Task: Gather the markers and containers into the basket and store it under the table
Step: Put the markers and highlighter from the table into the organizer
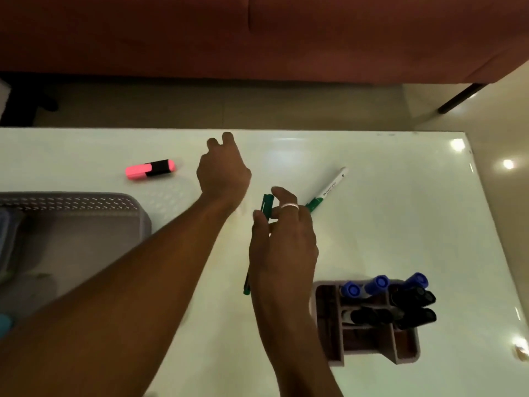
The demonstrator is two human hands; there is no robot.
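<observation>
My right hand (pixel 282 242) is over the middle of the white table (pixel 400 210), shut on a green pen (pixel 266 206) that runs under the palm, its tip showing at the lower left. A white marker with a green cap (pixel 329 189) lies just beyond that hand. My left hand (pixel 223 170) hovers farther back with fingers curled and nothing visible in it. A pink highlighter (pixel 150 169) lies to its left. The grey perforated basket (pixel 86 204) sits at the left edge. A compartmented holder (pixel 369 345) at the lower right carries blue-capped and black markers.
A reddish sofa (pixel 257 32) stands beyond the table across a strip of tiled floor, one dark leg (pixel 461 98) at the right. A blue object (pixel 5 323) shows at the far left edge near the basket. The table's right edge runs diagonally.
</observation>
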